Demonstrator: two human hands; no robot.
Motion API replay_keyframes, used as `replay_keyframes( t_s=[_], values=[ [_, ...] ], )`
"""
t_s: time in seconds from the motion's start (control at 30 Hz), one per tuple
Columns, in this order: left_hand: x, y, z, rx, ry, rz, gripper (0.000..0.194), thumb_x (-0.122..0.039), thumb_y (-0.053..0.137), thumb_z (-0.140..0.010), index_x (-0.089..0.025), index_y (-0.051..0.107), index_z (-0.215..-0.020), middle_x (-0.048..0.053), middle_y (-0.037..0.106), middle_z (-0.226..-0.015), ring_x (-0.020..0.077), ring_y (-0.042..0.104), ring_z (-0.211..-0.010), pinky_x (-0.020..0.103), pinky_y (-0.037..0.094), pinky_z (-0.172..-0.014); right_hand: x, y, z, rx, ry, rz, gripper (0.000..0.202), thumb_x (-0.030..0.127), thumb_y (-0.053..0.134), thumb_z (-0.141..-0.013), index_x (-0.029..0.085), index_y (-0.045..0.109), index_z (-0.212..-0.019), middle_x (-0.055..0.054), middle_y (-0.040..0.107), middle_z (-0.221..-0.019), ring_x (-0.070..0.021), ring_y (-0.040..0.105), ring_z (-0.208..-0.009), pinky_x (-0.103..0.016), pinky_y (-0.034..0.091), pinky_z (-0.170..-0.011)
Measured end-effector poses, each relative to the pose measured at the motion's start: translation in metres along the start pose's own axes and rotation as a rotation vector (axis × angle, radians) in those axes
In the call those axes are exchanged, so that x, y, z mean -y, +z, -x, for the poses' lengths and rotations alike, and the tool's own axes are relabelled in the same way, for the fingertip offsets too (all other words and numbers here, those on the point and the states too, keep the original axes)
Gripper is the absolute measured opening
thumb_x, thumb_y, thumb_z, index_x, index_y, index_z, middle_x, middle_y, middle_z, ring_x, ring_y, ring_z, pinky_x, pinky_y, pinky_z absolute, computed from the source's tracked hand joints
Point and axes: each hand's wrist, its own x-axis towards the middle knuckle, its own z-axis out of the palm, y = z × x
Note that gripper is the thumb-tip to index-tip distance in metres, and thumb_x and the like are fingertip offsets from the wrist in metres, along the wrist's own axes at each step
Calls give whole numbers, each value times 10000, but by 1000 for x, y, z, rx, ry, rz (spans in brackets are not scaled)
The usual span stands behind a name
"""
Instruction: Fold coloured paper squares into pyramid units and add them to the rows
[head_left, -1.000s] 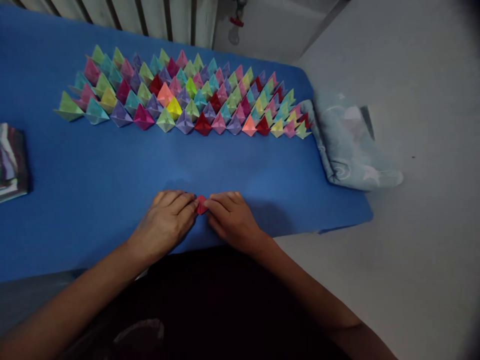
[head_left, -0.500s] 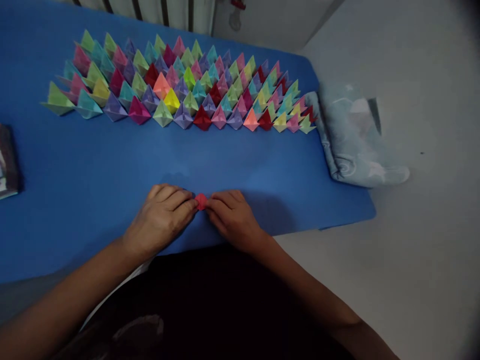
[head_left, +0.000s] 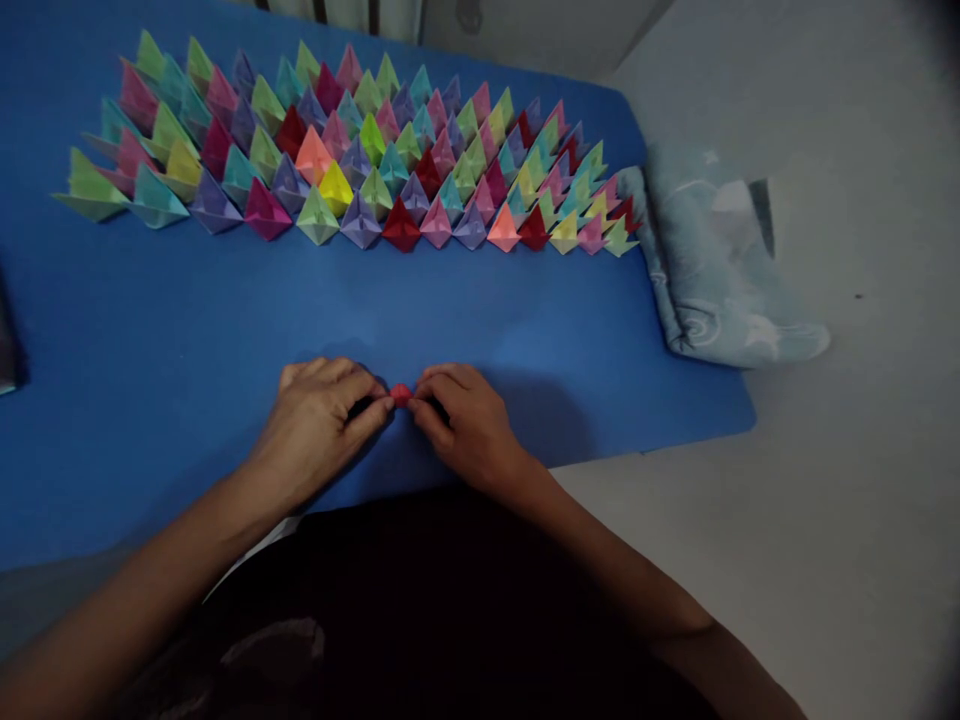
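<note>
A small folded red paper piece [head_left: 401, 394] sits between my two hands, close to the near edge of the blue surface. My left hand [head_left: 319, 425] pinches its left end between thumb and fingers. On the other side, my right hand [head_left: 465, 420] pinches the right end the same way. Fingertips cover both ends, so only the middle of the paper shows. Beyond my hands stand several rows of folded paper boats [head_left: 361, 222] in green, purple, pink, red, yellow and blue.
The blue tabletop [head_left: 225, 310] lies under everything. At the right end rests a folded grey-blue patterned cloth [head_left: 720, 290] against the pale wall [head_left: 862, 180]. A dark object [head_left: 7, 345] is cut off at the left edge.
The red paper looked round and taller; now it appears flatter and lower between my fingertips. My thumbs and index fingers stand more apart from the other fingers. The view has shifted slightly.
</note>
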Motion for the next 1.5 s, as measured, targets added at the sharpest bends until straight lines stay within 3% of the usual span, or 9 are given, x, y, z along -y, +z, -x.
replay_keyframes(
  t_s=[0.27, 0.57, 1.2, 1.27, 1.43, 1.5],
  values=[
    [2, -5, -12, 110, -24, -15, 211, -352, 568, -876, -244, 706, -759, 39, 673, -784, 249, 605, -811, 430, 415, -842, 5, -3, -7, 49, 90, 19, 208, 244, 534, -956, 198, 563, -756, -49, 628, -845, -171, 547, -825, -316, 414, -794],
    [-13, -14, -17, 242, -112, -201, 272, -364, 496, -920, -207, 689, -811, 56, 676, -846, 258, 617, -876, 427, 416, -849, 8, -5, -10, 55, 136, 45, 216, 245, 569, -944, 198, 534, -737, -24, 606, -837, -151, 523, -801, -291, 390, -762],
    [-7, 1, -10, 37, -32, -258, 251, -323, 551, -926, -207, 655, -729, 36, 645, -743, 231, 591, -755, 410, 421, -766, 10, -7, -15, 110, 180, 92, 234, 268, 571, -951, 185, 543, -735, -12, 571, -827, -136, 494, -766, -287, 342, -694],
    [-7, 4, -7, -18, 16, -267, 239, -304, 527, -950, -202, 679, -796, 51, 666, -816, 237, 601, -784, 405, 423, -760, 11, -8, -17, 131, 187, 95, 222, 262, 577, -941, 186, 548, -734, -7, 566, -830, -133, 493, -762, -285, 337, -686],
    [-3, 12, 4, -148, 409, -288, 313, -190, 402, -1019, -171, 704, -937, 85, 724, -976, 222, 621, -821, 370, 443, -732, 10, -11, -20, 151, 207, 72, 206, 213, 583, -910, 189, 549, -709, 2, 549, -801, -133, 502, -761, -280, 344, -682],
    [-1, 14, 9, -208, 487, -301, 316, -169, 390, -1027, -150, 702, -979, 90, 737, -991, 212, 629, -819, 363, 456, -743, 8, -12, -20, 136, 208, -3, 200, 190, 591, -900, 188, 551, -705, 3, 556, -812, -128, 512, -762, -274, 368, -701]
  ],
)
